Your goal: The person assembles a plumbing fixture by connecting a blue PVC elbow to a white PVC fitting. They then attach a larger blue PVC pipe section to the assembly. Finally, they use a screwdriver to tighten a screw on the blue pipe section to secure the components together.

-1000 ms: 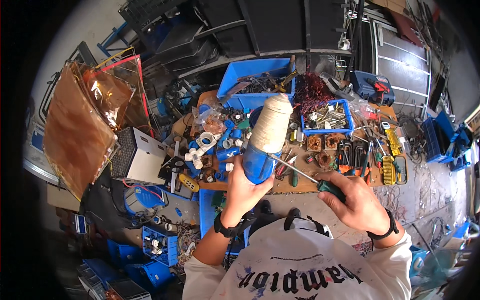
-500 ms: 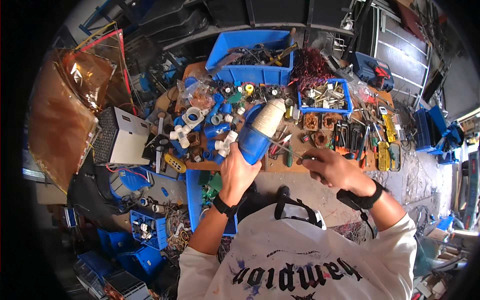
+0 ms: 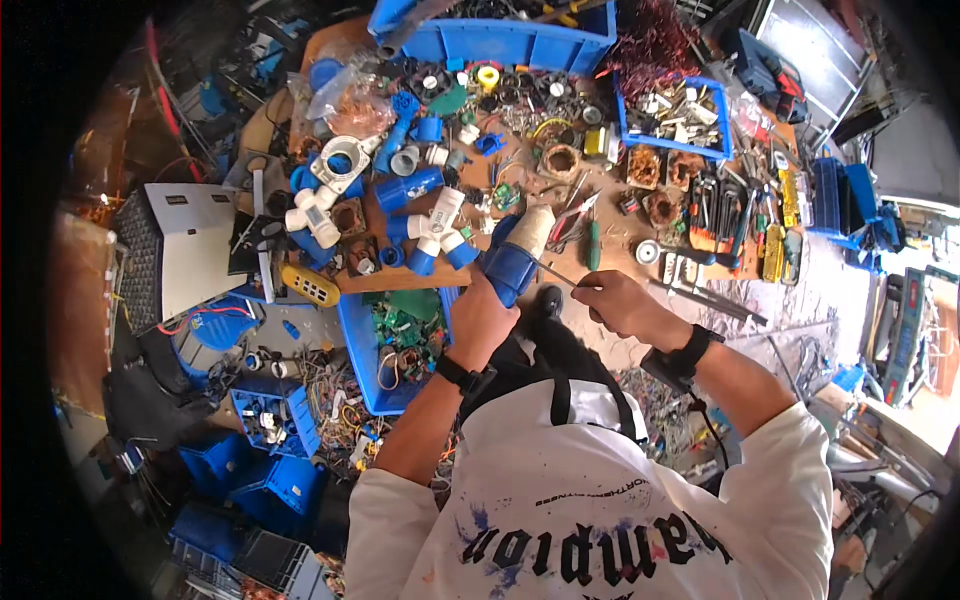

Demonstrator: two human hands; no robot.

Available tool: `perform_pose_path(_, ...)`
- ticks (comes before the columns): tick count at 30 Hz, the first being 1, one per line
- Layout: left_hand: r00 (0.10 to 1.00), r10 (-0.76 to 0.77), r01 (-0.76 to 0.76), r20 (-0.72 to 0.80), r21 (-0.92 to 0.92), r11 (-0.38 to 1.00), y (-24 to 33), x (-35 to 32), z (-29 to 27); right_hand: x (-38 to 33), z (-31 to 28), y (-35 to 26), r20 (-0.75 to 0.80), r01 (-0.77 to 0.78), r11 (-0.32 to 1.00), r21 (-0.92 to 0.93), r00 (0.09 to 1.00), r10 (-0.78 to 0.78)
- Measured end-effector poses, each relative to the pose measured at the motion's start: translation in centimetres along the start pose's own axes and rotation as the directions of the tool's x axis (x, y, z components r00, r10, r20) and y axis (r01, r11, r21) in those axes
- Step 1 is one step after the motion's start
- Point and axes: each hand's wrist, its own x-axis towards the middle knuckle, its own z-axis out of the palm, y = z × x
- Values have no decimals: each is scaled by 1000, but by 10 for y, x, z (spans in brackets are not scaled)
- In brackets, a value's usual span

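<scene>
My left hand [image 3: 482, 322] is closed around a blue plastic housing [image 3: 508, 268] with a cream, cone-shaped end [image 3: 533, 228]. The housing is tilted, with the cone pointing away and slightly right, over the table's near edge. From the right, my right hand [image 3: 628, 305] pinches a screwdriver, its thin metal shaft [image 3: 557, 274] reaching the housing's right side. Fingers hide the screwdriver's handle, and I cannot tell exactly what the tip touches. Beyond the hands, a green-handled tool [image 3: 594, 243] lies on the wooden table.
White pipe fittings [image 3: 437, 215] and a yellow device [image 3: 310, 285] lie to the left. A large blue bin [image 3: 500, 42] stands at the back, a blue tray [image 3: 672, 147] of metal parts back right. Below the table edge is another blue bin [image 3: 352, 340]. Hand tools [image 3: 720, 205] lie right.
The view has shifted, showing more of the near area. Both hands, with the housing and screwdriver, have come nearer to my body relative to the table. The grips stay the same.
</scene>
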Motion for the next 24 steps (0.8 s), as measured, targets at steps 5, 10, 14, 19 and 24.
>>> perform_pose_path(5, 990, 7, -14, 141, 48, 999, -29, 20, 22, 30, 17, 10, 179, -251, 904, 346, 964, 199)
perform_pose_path(10, 963, -32, -25, 269, 208, 978, -48, 33, 39, 53, 36, 27, 276, -418, 740, 527, 908, 317)
perform_pose_path(14, 949, -31, -46, 314, 233, 971, -61, 46, 47, 71, 44, 37, 287, -435, 720, 540, 900, 328)
perform_pose_path(19, 943, -16, -70, 332, 245, 967, -73, 52, 55, 85, 43, 38, 328, -490, 711, 505, 871, 366)
perform_pose_path(24, 926, -40, -58, 375, 246, 968, -76, 55, 60, 89, 45, 29, 372, -539, 639, 549, 842, 391)
